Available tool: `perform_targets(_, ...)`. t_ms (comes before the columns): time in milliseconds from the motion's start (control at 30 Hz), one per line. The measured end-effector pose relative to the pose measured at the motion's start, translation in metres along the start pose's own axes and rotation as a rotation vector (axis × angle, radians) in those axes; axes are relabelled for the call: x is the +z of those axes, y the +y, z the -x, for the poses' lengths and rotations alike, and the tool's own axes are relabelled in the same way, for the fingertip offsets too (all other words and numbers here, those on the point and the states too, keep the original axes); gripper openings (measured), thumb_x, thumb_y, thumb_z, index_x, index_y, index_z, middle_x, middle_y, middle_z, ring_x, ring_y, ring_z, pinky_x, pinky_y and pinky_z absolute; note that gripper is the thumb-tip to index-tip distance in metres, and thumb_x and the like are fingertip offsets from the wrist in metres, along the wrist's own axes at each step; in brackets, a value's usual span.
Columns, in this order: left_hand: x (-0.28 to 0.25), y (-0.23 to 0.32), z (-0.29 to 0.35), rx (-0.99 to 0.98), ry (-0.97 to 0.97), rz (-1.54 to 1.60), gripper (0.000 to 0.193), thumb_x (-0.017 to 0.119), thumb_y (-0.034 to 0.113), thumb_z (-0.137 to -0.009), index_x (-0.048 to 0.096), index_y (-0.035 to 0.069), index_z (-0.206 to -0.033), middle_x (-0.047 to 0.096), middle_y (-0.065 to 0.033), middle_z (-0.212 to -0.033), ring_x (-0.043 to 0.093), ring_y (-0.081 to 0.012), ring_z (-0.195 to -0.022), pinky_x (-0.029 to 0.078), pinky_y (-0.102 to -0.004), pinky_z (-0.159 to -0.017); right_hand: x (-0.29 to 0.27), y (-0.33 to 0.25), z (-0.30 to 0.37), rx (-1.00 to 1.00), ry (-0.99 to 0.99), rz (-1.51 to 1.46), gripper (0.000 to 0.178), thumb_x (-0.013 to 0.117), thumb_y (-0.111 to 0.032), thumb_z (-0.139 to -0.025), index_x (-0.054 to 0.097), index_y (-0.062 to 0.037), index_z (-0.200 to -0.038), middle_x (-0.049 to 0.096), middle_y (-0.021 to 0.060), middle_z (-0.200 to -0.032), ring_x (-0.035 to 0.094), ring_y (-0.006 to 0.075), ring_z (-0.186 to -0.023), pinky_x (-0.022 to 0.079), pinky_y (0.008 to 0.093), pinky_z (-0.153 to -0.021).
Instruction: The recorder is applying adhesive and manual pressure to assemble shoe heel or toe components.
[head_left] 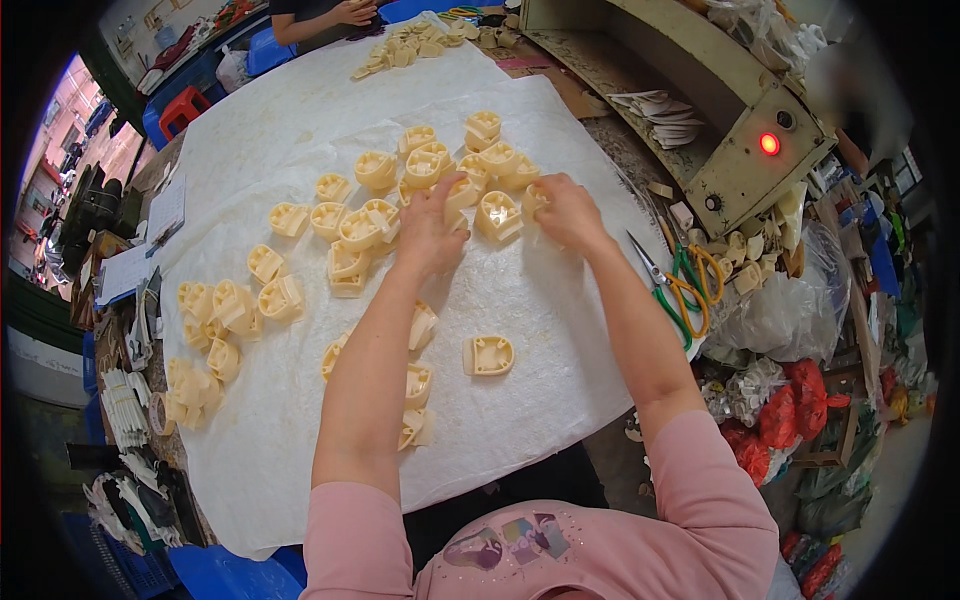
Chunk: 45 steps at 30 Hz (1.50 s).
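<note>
Many cream, hollow, D-shaped plastic parts lie on the white sheet [560, 330]. My left hand [432, 232] reaches into the far middle cluster, thumb and fingers closed around a cream plastic part [457, 218] that is partly hidden. Just to the right, my right hand [572, 212] pinches another cream plastic part [534, 201] at the edge of the cluster. Between the two hands sits an upright plastic part [498, 217]. Nearer me, a single part [489, 356] lies apart, and several more are partly covered by my left forearm.
Scissors with green handles [672, 300] and orange-handled scissors [706, 290] lie at the right edge. A metal box with a lit red lamp [769, 144] stands at the far right. More plastic parts [236, 306] sit left. Another person's hand [355, 12] shows at the far end.
</note>
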<state>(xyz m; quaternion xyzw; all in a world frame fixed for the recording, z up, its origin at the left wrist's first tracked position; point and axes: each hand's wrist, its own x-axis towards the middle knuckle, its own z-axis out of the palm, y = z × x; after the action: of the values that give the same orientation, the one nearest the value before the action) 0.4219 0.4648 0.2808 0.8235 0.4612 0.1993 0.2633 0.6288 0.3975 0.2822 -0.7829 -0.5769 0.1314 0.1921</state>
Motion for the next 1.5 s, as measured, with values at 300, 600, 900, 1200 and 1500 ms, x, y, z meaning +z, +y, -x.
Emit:
perform_targets(300,-0.057,0.020,0.013,-0.013,0.199,0.680,0.076,0.071,0.000,-0.071,0.035,0.015,-0.136,0.050,-0.0107,-0.124,0.051,-0.0207,-0.112,0.046,-0.0313,-0.091,-0.004,-0.038,-0.009,0.168,-0.098,0.175,0.046,0.059,-0.010,-0.075,0.057,-0.0184,-0.120,0.049,0.0189,-0.121,0.052,0.0361,-0.108,0.046,0.0401,-0.090)
perform_targets(600,-0.128,-0.008,0.174,0.004,0.271,0.420,0.082,0.070,-0.004,-0.063,0.036,0.012,-0.137,0.044,-0.0130,-0.131,0.050,-0.0247,-0.116,0.044,-0.0344,-0.095,0.014,0.058,0.012,0.117,0.218,-1.240,0.042,0.059,-0.001,-0.075,0.055,-0.0081,-0.116,0.058,0.0108,-0.106,0.062,0.0196,-0.090,0.054,0.0324,-0.074)
perform_targets(900,-0.089,-0.035,0.274,-0.154,0.080,-0.254,0.090,0.085,0.015,-0.053,0.044,0.012,-0.132,0.039,-0.0194,-0.120,0.035,-0.0376,-0.112,0.032,-0.0427,-0.099,0.041,-0.097,0.104,-0.379,-0.192,-0.262,0.060,0.062,-0.023,-0.081,0.040,-0.0199,-0.137,0.035,0.0308,-0.134,0.036,0.0413,-0.126,0.032,0.0495,-0.103)
perform_targets(1200,-0.054,-0.032,0.270,-0.036,0.124,-0.171,0.090,0.071,0.043,-0.072,0.026,0.010,-0.144,0.008,-0.0276,-0.148,0.014,-0.0442,-0.135,0.017,-0.0530,-0.107,0.044,-0.143,0.158,-0.387,-0.161,0.081,0.080,0.063,-0.038,-0.076,0.024,-0.0264,-0.145,-0.003,0.0329,-0.146,0.001,0.0553,-0.133,0.015,0.0684,-0.100)
perform_targets(1500,-0.045,-0.032,0.296,0.032,0.616,-0.075,0.067,0.057,0.028,-0.083,0.030,-0.003,-0.136,0.028,-0.0244,-0.141,0.026,-0.0391,-0.131,0.017,-0.0498,-0.108,0.018,-0.109,0.125,-0.582,0.077,-0.377,0.080,0.067,-0.031,-0.073,0.029,-0.0240,-0.143,0.003,0.0257,-0.150,0.005,0.0520,-0.134,0.014,0.0641,-0.104)
